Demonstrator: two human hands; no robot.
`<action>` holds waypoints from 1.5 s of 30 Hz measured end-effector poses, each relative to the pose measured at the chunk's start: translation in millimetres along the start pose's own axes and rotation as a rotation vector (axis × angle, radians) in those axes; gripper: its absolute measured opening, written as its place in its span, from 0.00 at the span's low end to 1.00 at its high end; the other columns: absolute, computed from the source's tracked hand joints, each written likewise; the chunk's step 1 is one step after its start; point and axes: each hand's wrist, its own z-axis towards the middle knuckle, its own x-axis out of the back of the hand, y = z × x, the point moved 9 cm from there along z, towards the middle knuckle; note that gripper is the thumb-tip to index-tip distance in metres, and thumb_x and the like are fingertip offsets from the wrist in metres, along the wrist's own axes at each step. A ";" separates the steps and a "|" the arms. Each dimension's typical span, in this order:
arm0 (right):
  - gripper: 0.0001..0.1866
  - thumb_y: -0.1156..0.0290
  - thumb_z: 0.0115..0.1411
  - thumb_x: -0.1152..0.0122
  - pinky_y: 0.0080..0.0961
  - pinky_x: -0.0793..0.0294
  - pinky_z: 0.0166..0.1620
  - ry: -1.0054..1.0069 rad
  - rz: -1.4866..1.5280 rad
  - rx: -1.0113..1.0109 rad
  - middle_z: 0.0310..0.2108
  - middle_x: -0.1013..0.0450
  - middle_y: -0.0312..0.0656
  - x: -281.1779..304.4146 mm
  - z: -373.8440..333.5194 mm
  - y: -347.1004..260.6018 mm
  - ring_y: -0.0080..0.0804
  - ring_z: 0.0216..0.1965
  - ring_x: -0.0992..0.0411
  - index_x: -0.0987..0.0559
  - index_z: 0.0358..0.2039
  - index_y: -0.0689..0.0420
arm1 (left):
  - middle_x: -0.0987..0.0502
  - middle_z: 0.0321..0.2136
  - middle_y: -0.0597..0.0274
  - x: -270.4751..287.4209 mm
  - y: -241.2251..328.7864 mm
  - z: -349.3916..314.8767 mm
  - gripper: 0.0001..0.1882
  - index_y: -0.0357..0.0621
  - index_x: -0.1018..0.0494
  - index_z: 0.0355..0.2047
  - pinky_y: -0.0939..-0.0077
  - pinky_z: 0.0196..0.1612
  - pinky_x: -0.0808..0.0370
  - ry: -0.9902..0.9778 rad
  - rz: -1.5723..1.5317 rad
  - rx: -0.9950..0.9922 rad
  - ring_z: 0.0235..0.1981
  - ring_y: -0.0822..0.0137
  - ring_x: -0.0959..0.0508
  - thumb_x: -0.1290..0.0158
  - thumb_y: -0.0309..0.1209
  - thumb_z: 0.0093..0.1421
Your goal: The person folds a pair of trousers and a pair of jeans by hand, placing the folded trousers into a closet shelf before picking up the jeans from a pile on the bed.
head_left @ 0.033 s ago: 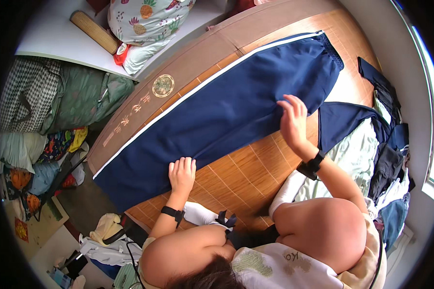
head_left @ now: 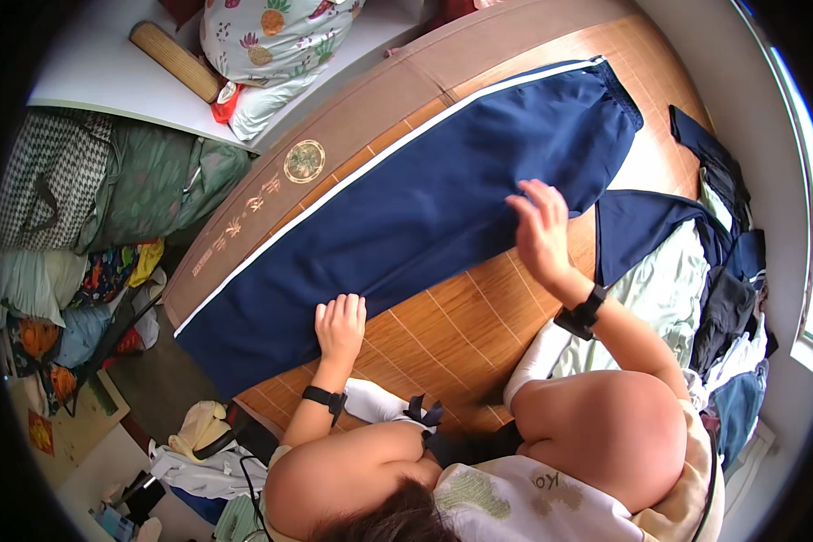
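Observation:
Navy trousers [head_left: 406, 203] lie stretched out flat, folded lengthwise, with a white stripe along their far edge. Their gathered waistband [head_left: 621, 95] points to the far right and the leg ends point to the near left. My left hand [head_left: 340, 327] rests on the near edge of the lower legs, fingers laid flat and holding nothing. My right hand [head_left: 540, 233] is over the near edge closer to the waistband, its fingers apart and slightly bent. Whether its fingertips touch the cloth I cannot tell. A black band [head_left: 581, 313] circles each wrist.
Under the trousers is a wood-coloured mat [head_left: 461, 316] with a brown cloth border [head_left: 271, 194]. Piled clothes [head_left: 664, 280] lie along the right wall. Bags and clothes [head_left: 154, 181] fill the left side. A white shelf [head_left: 99, 68] holds a rolled mat [head_left: 176, 61]. My bent legs are at the front.
My right hand has shifted slightly to the left, and its fingers have spread a little. My left hand and the trousers stay where they were.

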 end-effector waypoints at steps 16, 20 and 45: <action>0.26 0.68 0.59 0.51 0.61 0.57 0.59 -0.345 -0.286 -0.212 0.62 0.47 0.36 -60.6 -10.9 8.8 0.34 0.63 0.51 0.39 0.59 0.42 | 0.29 0.25 0.58 40.6 -107.2 -97.7 0.05 0.41 0.31 0.27 0.65 0.35 0.35 -0.008 -0.040 0.356 0.31 0.57 0.30 0.46 0.27 0.54; 0.27 0.69 0.58 0.51 0.61 0.59 0.59 -0.345 -0.307 -0.208 0.62 0.47 0.34 -64.3 -11.2 6.7 0.34 0.64 0.51 0.39 0.59 0.42 | 0.32 0.20 0.58 39.0 -145.1 -122.4 0.08 0.41 0.34 0.24 0.67 0.32 0.36 0.113 0.102 0.468 0.25 0.58 0.32 0.50 0.28 0.59; 0.28 0.71 0.57 0.49 0.57 0.62 0.62 -0.347 -0.274 -0.170 0.63 0.48 0.38 -59.5 -10.9 2.1 0.34 0.65 0.53 0.40 0.60 0.46 | 0.27 0.34 0.53 48.9 -358.7 -304.1 0.20 0.34 0.33 0.38 0.67 0.36 0.29 0.252 -0.618 1.410 0.33 0.57 0.26 0.49 0.41 0.59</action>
